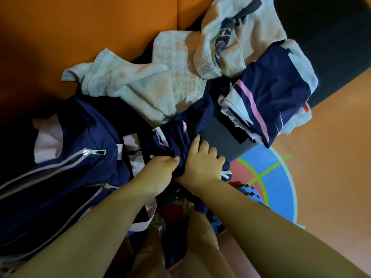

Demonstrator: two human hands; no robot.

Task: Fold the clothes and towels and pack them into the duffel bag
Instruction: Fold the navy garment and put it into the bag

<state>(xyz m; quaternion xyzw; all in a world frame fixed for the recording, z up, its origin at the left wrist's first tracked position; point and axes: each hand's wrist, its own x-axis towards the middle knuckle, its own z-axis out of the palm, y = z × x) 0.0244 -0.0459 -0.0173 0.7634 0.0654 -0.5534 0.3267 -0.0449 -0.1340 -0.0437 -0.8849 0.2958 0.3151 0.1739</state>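
The navy garment [180,133] with pink trim lies bunched at the near edge of the dark bench [224,133], one end hanging over toward the floor. Both hands are on it: the left hand [160,169] pinches a fold of the cloth, and the right hand [202,161] presses flat on top with fingers spread, so it looks like the folding of this piece is only starting. Just to the left sits the navy duffel bag [66,173], its zips open, though I cannot tell whether anything is packed inside. Behind the garment, white towels [152,85] and a sock [212,57] lie loose and crumpled, clearly not yet folded. To the right a folded stack of navy and white clothes [269,97] waits, still outside the bag. By my reckoning, most of the job remains.
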